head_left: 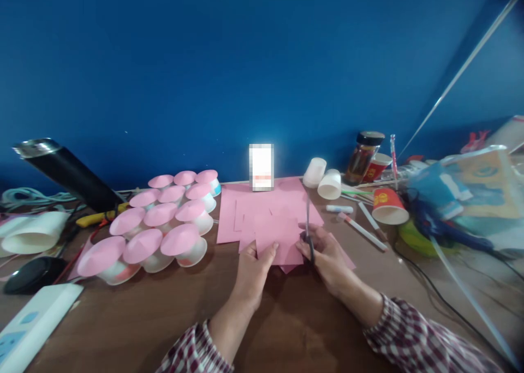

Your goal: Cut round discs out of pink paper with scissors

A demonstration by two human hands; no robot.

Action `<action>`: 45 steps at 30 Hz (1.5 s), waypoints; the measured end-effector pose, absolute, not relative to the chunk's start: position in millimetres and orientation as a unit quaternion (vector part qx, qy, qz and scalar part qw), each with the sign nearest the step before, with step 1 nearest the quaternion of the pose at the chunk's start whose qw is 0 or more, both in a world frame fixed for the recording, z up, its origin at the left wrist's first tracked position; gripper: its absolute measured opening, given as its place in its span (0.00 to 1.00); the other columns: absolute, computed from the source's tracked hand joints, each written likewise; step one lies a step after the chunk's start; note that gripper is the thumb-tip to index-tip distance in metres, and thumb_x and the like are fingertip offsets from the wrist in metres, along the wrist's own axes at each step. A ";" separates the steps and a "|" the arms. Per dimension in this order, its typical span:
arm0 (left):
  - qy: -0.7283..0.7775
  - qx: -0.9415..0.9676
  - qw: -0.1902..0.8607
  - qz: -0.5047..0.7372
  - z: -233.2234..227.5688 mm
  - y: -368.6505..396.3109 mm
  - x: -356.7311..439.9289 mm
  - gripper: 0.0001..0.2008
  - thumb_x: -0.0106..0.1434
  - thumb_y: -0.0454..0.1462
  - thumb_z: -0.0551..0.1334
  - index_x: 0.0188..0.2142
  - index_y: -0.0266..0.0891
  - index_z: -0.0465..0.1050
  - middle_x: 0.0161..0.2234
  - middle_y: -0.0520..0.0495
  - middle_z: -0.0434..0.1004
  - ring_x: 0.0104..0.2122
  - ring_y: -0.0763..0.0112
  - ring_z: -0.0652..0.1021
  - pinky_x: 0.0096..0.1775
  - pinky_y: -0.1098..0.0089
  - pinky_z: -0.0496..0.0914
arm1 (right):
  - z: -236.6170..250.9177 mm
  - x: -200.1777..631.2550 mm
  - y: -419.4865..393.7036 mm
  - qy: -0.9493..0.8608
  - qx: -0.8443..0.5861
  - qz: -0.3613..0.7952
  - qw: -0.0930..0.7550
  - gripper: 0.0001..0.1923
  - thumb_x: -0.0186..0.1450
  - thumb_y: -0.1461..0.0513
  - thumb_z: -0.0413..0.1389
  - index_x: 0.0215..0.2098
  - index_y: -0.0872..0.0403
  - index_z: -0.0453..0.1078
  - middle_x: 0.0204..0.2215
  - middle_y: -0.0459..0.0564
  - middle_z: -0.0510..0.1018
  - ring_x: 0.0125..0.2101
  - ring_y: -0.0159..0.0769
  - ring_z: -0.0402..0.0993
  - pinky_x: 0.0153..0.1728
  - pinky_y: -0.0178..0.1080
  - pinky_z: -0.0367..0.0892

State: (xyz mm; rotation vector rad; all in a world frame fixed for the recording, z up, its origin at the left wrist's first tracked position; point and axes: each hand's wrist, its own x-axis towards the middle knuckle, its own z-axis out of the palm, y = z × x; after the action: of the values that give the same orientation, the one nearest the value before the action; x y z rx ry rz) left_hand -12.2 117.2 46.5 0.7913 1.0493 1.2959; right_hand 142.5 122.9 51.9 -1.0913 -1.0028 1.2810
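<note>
My left hand [254, 268] pinches the near edge of a pink paper sheet [277, 239] that lies on a stack of pink paper [245, 209] on the brown table. My right hand [325, 256] grips scissors [308, 226], their blades pointing away from me over the sheet's right side. Both sleeves are plaid. Whether the blades are in the paper I cannot tell.
Several upturned white cups topped with pink paper cones [161, 228] stand at left. A black flask [61, 168], cables and a white box [28, 321] lie far left. Paper cups [329, 185], a red cup [387, 205], a jar [362, 157], pens [362, 231] and blurred bags [458, 198] crowd the right.
</note>
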 end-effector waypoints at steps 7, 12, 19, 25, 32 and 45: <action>0.429 0.266 0.630 0.590 54.5 121.7 -18.4 0.18 0.50 0.41 0.69 0.38 0.32 0.75 0.35 0.39 0.80 0.34 0.62 0.79 0.38 0.64 0.71 | 53.5 142.9 119.4 -0.498 -0.459 0.537 0.503 0.19 0.54 0.58 0.64 0.43 0.51 0.68 0.26 0.43 0.72 0.28 0.33 0.67 0.28 0.33 0.62; 0.428 0.239 0.619 0.614 65.4 123.2 -23.9 0.18 0.51 0.40 0.68 0.39 0.32 0.73 0.36 0.40 0.79 0.35 0.62 0.78 0.36 0.66 0.71 | 51.4 144.1 114.1 -0.564 -0.448 0.531 0.447 0.17 0.60 0.56 0.60 0.46 0.52 0.69 0.26 0.45 0.70 0.27 0.33 0.65 0.27 0.34 0.61; 0.417 0.254 0.614 0.620 64.9 123.8 -24.9 0.15 0.53 0.39 0.67 0.37 0.30 0.73 0.34 0.39 0.79 0.34 0.61 0.78 0.38 0.63 0.71 | 58.8 141.4 109.4 -0.600 -0.441 0.539 0.394 0.14 0.60 0.55 0.59 0.39 0.56 0.71 0.23 0.44 0.69 0.24 0.31 0.62 0.23 0.32 0.58; 0.423 0.254 0.615 0.615 61.9 122.3 -25.7 0.15 0.53 0.40 0.67 0.36 0.29 0.72 0.32 0.39 0.79 0.32 0.61 0.78 0.36 0.64 0.71 | 67.0 140.4 108.5 -0.626 -0.422 0.541 0.372 0.12 0.62 0.55 0.58 0.33 0.58 0.70 0.21 0.43 0.66 0.22 0.28 0.58 0.21 0.30 0.54; 0.419 0.262 0.625 0.605 64.3 123.6 -25.0 0.15 0.54 0.40 0.66 0.37 0.29 0.73 0.32 0.38 0.79 0.32 0.60 0.78 0.35 0.63 0.71 | 65.0 141.5 109.2 -0.628 -0.418 0.543 0.369 0.12 0.63 0.56 0.57 0.35 0.58 0.68 0.22 0.43 0.66 0.22 0.28 0.57 0.21 0.30 0.54; 0.412 0.244 0.636 0.606 64.6 122.4 -24.5 0.17 0.52 0.40 0.67 0.37 0.28 0.72 0.31 0.37 0.79 0.31 0.60 0.78 0.35 0.63 0.71 | 64.6 140.1 109.6 -0.620 -0.422 0.552 0.364 0.13 0.62 0.55 0.57 0.34 0.59 0.68 0.21 0.43 0.64 0.22 0.27 0.56 0.21 0.30 0.53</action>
State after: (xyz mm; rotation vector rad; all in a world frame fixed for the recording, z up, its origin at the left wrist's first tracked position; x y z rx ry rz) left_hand -24.5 122.4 64.6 0.5565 0.9412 1.3844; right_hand 140.1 109.6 64.6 -1.0853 -1.5965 1.4203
